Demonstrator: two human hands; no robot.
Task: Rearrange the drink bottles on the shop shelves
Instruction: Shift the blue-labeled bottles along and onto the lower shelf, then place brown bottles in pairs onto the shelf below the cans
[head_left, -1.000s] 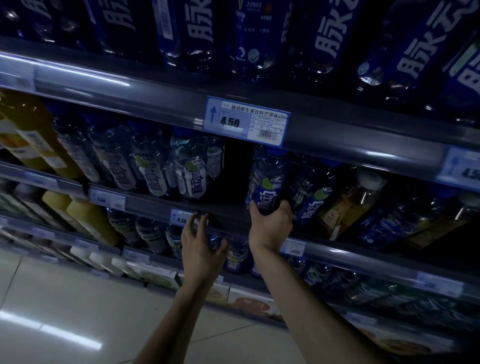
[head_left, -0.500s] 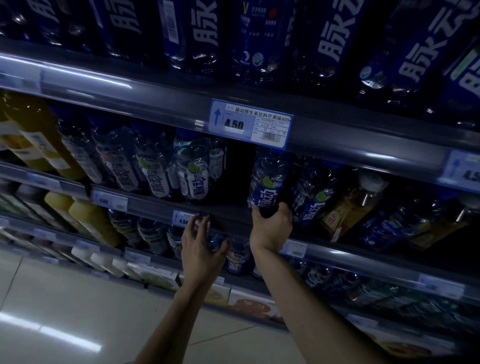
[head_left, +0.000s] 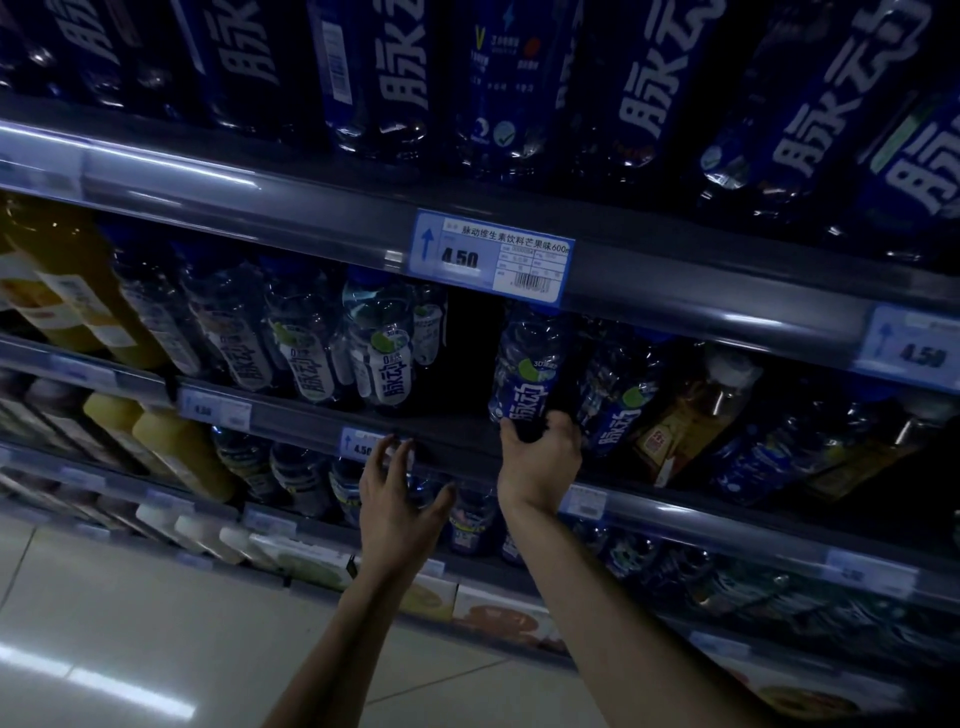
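Observation:
My right hand (head_left: 540, 460) grips the bottom of a clear bottle with a dark blue label (head_left: 527, 371), upright at the front of the middle shelf (head_left: 457, 434). A dark gap in the row lies just left of it. Left of the gap stands a row of similar bottles with white labels (head_left: 387, 358). My left hand (head_left: 397, 496) hovers below the shelf edge with fingers spread, holding nothing. Large dark blue bottles (head_left: 395, 67) fill the top shelf.
Yellow juice bottles (head_left: 67, 280) stand at the far left, amber bottles (head_left: 696, 410) right of the held one. Price tags (head_left: 491, 254) hang on the shelf rails. Lower shelves hold more bottles and cartons (head_left: 291, 551). Pale floor tiles (head_left: 130, 649) lie below left.
The held bottle has shifted slightly up and back into the shelf with my right hand. My left hand has barely moved.

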